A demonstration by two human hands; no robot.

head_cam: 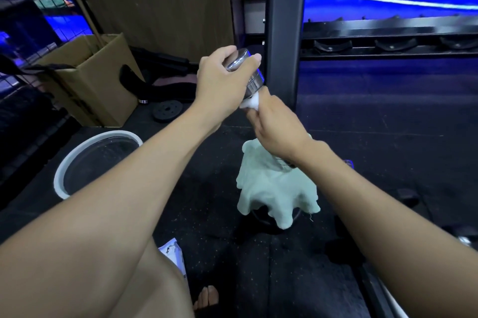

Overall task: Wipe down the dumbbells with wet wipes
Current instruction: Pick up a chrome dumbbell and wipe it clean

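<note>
A shiny chrome dumbbell (252, 77) stands tilted in mid-air at the centre of the view. My left hand (222, 79) grips its upper head from the left. Just below, my right hand (274, 126) pinches a bunched white wet wipe (251, 103) against the dumbbell's lower part, which my fingers mostly hide. Under my right wrist a pale green cloth (274, 185) is draped over a dark round object on the floor.
A white-rimmed basin (67, 162) sits on the black rubber floor at left, a cardboard box (93, 85) and a black weight plate (166, 110) behind it. A black rack post (283, 33) and its shelf (388, 33) rise just beyond the dumbbell. A wipe packet (172, 253) lies near my knee.
</note>
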